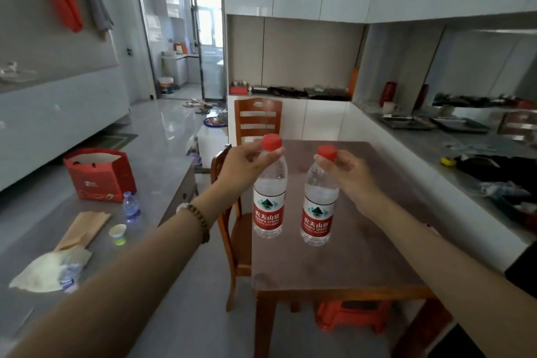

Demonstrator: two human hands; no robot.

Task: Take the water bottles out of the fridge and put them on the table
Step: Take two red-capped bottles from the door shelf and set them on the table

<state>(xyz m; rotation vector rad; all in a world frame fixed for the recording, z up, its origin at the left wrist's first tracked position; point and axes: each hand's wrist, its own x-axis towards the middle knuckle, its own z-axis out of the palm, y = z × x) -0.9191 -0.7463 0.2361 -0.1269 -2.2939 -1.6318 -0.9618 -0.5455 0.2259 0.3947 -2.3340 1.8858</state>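
At centre frame, above the brown desk [348, 256], the left hand [241, 166] pinches the left bottle [268, 200] at its neck, and the right hand [345, 171] pinches the right bottle [318, 206] at its red cap. Both bottles are upright, side by side; I cannot tell whether their bases touch the desk.

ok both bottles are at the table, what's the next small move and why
Probably shift the left bottle a little inward, then set both down and let go. The left hand pinches its neck, the right hand pinches the right bottle by the cap; both are upright over the table. The left one's base is near the table's left edge; contact is unclear.
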